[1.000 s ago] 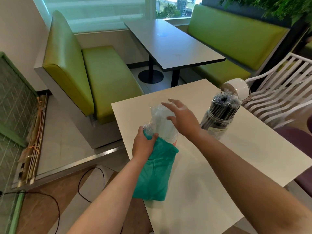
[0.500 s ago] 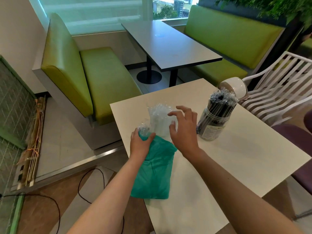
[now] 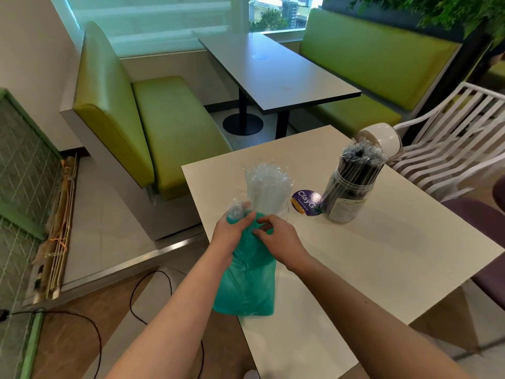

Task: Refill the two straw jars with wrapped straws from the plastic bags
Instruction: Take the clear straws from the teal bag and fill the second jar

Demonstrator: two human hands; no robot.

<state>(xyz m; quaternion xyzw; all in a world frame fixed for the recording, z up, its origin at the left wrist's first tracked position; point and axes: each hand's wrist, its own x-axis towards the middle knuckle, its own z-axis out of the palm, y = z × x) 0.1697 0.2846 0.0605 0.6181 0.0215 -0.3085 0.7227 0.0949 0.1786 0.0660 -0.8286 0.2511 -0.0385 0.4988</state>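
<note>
A teal plastic bag hangs over the near left edge of the white table. My left hand grips its top together with a small bunch of clear wrapped straws. My right hand pinches the bag's upper edge beside the left hand. Just behind both hands stands a clear jar packed with white wrapped straws. To the right stands a second jar full of dark wrapped straws, its white lid hinged open at the back.
A round purple sticker or lid lies between the two jars. A white slatted chair stands at the table's right, a purple seat near the right edge. Green benches and a grey table lie beyond. Cables run across the floor.
My right hand has come down from the top of the white straws to the teal bag's upper edge, uncovering the purple sticker. My left hand keeps its grip.
</note>
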